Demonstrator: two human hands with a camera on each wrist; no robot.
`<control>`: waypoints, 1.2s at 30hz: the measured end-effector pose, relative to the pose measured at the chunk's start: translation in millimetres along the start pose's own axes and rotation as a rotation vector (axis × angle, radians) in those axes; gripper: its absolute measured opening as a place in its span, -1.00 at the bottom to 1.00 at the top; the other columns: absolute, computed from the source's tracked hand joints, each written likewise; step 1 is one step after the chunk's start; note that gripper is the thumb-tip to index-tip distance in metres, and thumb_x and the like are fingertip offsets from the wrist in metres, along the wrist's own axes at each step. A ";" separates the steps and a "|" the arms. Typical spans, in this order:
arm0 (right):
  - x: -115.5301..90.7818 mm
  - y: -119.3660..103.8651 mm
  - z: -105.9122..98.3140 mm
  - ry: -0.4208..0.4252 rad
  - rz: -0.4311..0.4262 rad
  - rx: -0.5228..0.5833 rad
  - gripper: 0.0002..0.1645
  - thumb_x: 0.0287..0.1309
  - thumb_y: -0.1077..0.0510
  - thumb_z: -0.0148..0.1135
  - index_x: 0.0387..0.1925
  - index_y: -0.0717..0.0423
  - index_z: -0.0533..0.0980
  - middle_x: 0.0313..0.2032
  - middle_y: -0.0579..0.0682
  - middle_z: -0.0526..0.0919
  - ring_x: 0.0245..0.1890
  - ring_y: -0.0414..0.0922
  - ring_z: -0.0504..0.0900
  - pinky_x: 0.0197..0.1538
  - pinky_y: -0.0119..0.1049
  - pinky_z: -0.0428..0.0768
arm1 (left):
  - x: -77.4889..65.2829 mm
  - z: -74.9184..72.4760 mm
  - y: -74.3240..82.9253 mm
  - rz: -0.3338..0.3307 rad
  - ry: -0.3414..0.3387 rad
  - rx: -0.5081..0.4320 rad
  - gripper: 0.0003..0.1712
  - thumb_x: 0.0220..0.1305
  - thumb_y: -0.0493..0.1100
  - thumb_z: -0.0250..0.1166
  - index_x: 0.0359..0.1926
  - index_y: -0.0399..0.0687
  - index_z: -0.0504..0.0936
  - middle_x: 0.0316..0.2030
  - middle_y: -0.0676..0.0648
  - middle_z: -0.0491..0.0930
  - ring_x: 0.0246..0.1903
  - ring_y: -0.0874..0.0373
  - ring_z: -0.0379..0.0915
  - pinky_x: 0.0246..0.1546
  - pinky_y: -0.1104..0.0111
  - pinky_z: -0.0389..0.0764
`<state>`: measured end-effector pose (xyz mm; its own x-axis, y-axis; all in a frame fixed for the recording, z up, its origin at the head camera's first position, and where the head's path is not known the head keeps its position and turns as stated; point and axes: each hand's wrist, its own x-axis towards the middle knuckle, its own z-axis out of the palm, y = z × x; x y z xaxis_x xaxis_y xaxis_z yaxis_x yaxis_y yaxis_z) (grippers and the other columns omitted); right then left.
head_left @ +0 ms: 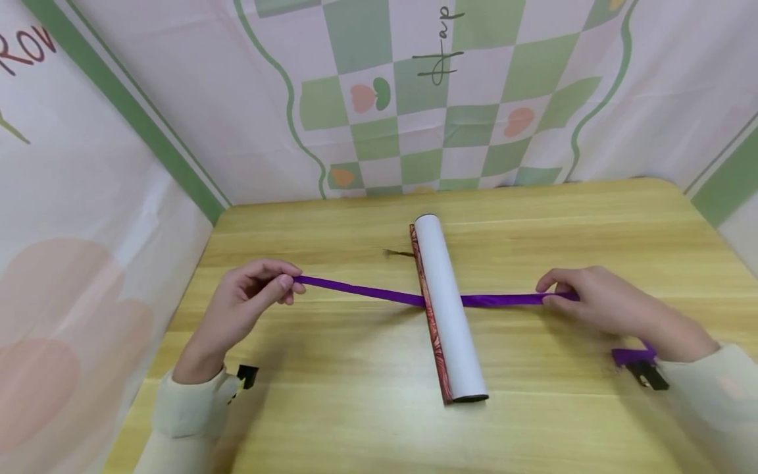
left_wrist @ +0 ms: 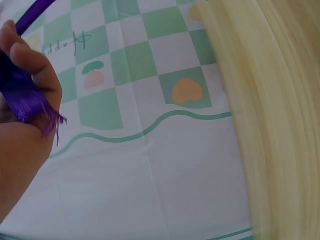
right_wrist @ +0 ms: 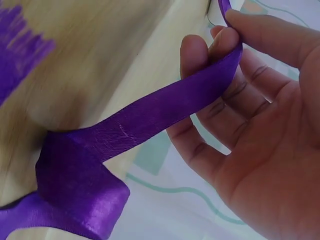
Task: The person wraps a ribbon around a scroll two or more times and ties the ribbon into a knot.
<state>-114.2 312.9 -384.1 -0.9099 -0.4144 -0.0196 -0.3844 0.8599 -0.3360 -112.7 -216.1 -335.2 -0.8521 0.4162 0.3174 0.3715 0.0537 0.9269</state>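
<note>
A purple ribbon (head_left: 361, 290) stretches sideways between my two hands and passes beneath a rolled white scroll (head_left: 448, 309) with a patterned red edge strip. Thumb and fingertips of my left hand (head_left: 239, 306) pinch the ribbon on the left; in the left wrist view its frayed end hangs inside that hand (left_wrist: 35, 75). My right hand (head_left: 610, 306) pinches the ribbon on the other side of the scroll. From the right fingertips, the right wrist view shows a loose tail of ribbon (right_wrist: 165, 107) hanging and folding over.
The scroll lies on a wooden table (head_left: 349, 421), a thin dark cord (head_left: 398, 253) sticking out from its left side. Behind the table rises a cloth backdrop (head_left: 420, 138) with green and white checks. Another cloth wall (head_left: 77, 197) stands at the left.
</note>
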 end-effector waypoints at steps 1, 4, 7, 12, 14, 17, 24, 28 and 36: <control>1.0 -0.4 0.9 -0.004 -0.002 0.002 -0.85 0.35 0.18 0.40 -0.07 0.03 0.69 -0.51 -0.33 0.57 -0.53 -0.42 0.35 -0.35 -0.38 0.45 | -0.7 -0.3 0.1 -0.007 0.026 -0.005 -0.77 0.55 -0.44 0.13 0.01 -0.25 0.70 -0.24 0.11 0.80 -0.33 0.26 0.66 -0.22 0.46 0.72; 4.4 -1.9 3.3 -0.016 0.002 0.001 -0.87 0.37 0.15 0.39 -0.08 0.00 0.69 -0.50 -0.32 0.59 -0.51 -0.40 0.38 -0.33 -0.36 0.48 | -1.4 -1.0 0.1 -0.030 0.089 0.011 -0.80 0.54 -0.42 0.15 0.00 -0.25 0.69 -0.27 0.11 0.80 -0.34 0.27 0.65 -0.24 0.48 0.70; 9.3 -5.4 8.1 -0.033 -0.002 0.006 -0.88 0.39 0.12 0.38 -0.09 -0.01 0.69 -0.49 -0.32 0.60 -0.50 -0.38 0.39 -0.31 -0.33 0.48 | 0.2 -1.4 -3.0 -0.049 0.109 0.078 -0.82 0.55 -0.40 0.16 0.00 -0.38 0.67 -0.29 0.12 0.78 -0.33 0.28 0.65 -0.24 0.50 0.69; 18.6 -12.7 17.0 -0.038 -0.002 0.000 -0.88 0.38 0.12 0.37 -0.11 0.02 0.70 -0.43 -0.25 0.67 -0.46 -0.30 0.49 -0.26 -0.23 0.57 | 0.7 -2.7 -9.4 -0.093 0.148 0.226 -0.78 0.57 -0.36 0.16 0.02 -0.40 0.70 -0.30 0.14 0.74 -0.32 0.25 0.65 -0.25 0.50 0.69; 21.5 -18.4 20.0 -0.016 -0.011 -0.031 -0.84 0.38 0.11 0.37 -0.09 0.08 0.70 -0.33 -0.13 0.73 -0.38 -0.20 0.62 -0.19 -0.10 0.67 | -0.3 -3.0 -10.0 -0.126 0.169 0.291 -0.79 0.55 -0.32 0.21 0.00 -0.33 0.73 -0.30 0.15 0.74 -0.33 0.26 0.64 -0.30 0.49 0.67; 26.0 -36.2 24.0 0.040 -0.012 -0.051 -0.70 0.40 0.07 0.36 -0.01 0.21 0.68 -0.13 0.13 0.76 -0.18 0.06 0.75 -0.04 0.13 0.72 | -0.5 -1.6 -11.7 -0.173 0.184 0.401 -0.82 0.51 -0.23 0.31 -0.04 -0.21 0.78 -0.32 0.09 0.75 -0.36 0.29 0.63 -0.41 0.47 0.60; 36.5 -109.3 45.7 0.030 0.104 0.242 -0.05 0.40 -0.20 0.35 0.48 0.38 0.28 0.05 0.31 0.68 -0.24 -0.04 0.70 -0.21 -0.09 0.73 | 0.3 2.2 -19.5 -0.232 0.252 0.571 -0.79 0.51 -0.19 0.32 0.02 -0.18 0.77 -0.29 -0.18 0.80 -0.42 0.38 0.62 -0.55 0.46 0.49; 37.5 -141.3 62.7 -0.003 0.164 0.291 0.16 0.30 -0.31 0.41 0.62 0.19 0.10 0.30 0.36 0.47 -0.23 -0.08 0.62 -0.25 -0.21 0.66 | 1.4 3.0 -22.1 -0.259 0.292 0.590 -0.80 0.49 -0.22 0.34 0.02 -0.21 0.76 -0.28 -0.19 0.80 -0.43 0.36 0.61 -0.49 0.49 0.56; 42.3 -159.8 74.9 0.008 0.156 0.225 -0.11 0.34 0.00 0.38 0.60 0.03 0.25 0.29 0.49 0.36 -0.50 -0.08 0.53 -0.54 -0.34 0.54 | 4.2 2.6 -26.2 -0.251 0.298 0.700 -0.91 0.38 -0.28 0.43 -0.17 -0.20 0.82 -0.34 -0.18 0.79 -0.48 0.22 0.48 -0.46 0.52 0.47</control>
<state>-79.5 135.7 -401.8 -0.9570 -0.2787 -0.0805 -0.1956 0.8247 -0.5306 -125.0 -213.5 -358.7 -0.9669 0.0618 0.2475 0.2165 0.7119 0.6681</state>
